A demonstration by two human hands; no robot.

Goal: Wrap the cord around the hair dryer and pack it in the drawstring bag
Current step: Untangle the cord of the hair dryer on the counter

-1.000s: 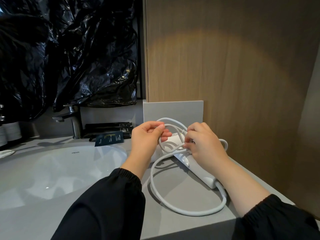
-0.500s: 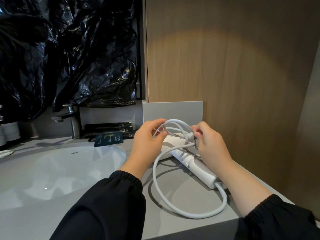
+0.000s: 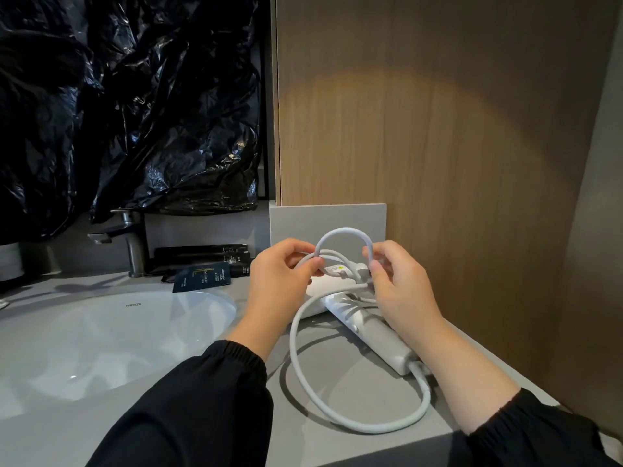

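1. The dryer lay flat on the tabletop, its handle end pointing to 5 o'clock. Its head, at 11 o'clock, was mostly hidden under the hands.
2. The cord left the handle end and swept round in one wide, loose loop toward 7 o'clock. From there it climbed to the hands. The loop's near side lay close to the tabletop's front edge but inside it.
3. Above the dryer's head the cord stood in a small upright arch, held off the tabletop.
4. The left hand had its thumb and curled fingers pinched on the strands at the arch's 9 o'clock foot.
5. The right hand had its fingers curled round the arch's 3 o'clock foot, just beside the plug.
6. A wood panel rose at 3 o'clock of the dryer, near the right forearm, leaving little room on that side.
7. A grey block stood at 12 o'clock, just behind the arch.
8. The sink lay at 9 o'clock, with bare tabletop between its rim and the cord loop.
9. A faucet, dark tubes and a card sat at 10 o'clock, well apart from the hands.
10. Black plastic hung above them.
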